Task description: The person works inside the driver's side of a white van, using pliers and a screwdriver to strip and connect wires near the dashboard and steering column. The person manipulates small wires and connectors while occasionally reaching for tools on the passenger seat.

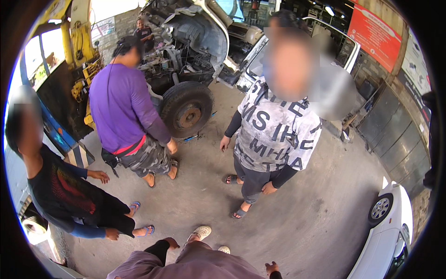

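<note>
My left hand (172, 242) hangs loosely beside my left leg, below a dark sleeve, and nothing shows in it. On the other side, my right hand (272, 268) is held out from my body at the lower edge, its fingers apart and bare. Neither hand touches anything. Between them are my purple-grey top (186, 268) and my light clog (201, 232) on the concrete floor (195, 186). Nearest ahead stands a person in a patterned white-and-grey shirt (274, 130), arms down.
To the left stand a person in a black shirt (65, 181) and one in a purple shirt (118, 102). Behind them is a truck with its engine exposed and a large wheel (187, 110). Blue-handled tools (191, 137) lie beside it. A white car (390, 232) is at right.
</note>
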A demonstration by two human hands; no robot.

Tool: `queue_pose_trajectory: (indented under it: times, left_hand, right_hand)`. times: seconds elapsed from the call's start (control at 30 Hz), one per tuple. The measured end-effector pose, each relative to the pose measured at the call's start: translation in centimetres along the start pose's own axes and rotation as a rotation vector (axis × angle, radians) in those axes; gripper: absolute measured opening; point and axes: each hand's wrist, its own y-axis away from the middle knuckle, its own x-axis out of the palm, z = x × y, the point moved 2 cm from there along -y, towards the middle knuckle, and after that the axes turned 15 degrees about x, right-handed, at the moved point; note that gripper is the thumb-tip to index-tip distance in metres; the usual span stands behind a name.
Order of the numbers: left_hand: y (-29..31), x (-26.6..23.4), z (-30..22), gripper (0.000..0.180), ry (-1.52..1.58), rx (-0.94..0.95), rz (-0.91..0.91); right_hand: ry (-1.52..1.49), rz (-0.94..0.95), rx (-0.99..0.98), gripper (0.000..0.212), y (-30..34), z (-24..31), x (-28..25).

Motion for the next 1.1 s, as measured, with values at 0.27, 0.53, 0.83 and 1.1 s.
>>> queue_pose_trajectory:
  times: [0.27,0.53,0.83,1.1]
  left_hand:
    - [2.5,-2.4,-1.0,0.049,0.211,-0.096,-0.250]
    - [10.7,-0.3,-0.3,0.044,0.187,-0.163,-0.150]
    - [15.0,4.6,4.6,0.045,0.150,-0.075,-0.109]
    - [15.4,1.0,9.0,0.039,0.075,-0.128,-0.298]
  right_hand:
    - [0.545,0.051,-0.257,0.086,6.3,13.3,0.1]
    - [0.786,0.166,-0.315,0.084,9.9,20.4,4.3]
    - [0.954,0.164,-0.438,0.083,13.2,26.8,7.3]
    - [0.903,0.149,-0.600,0.080,17.6,34.0,9.3]
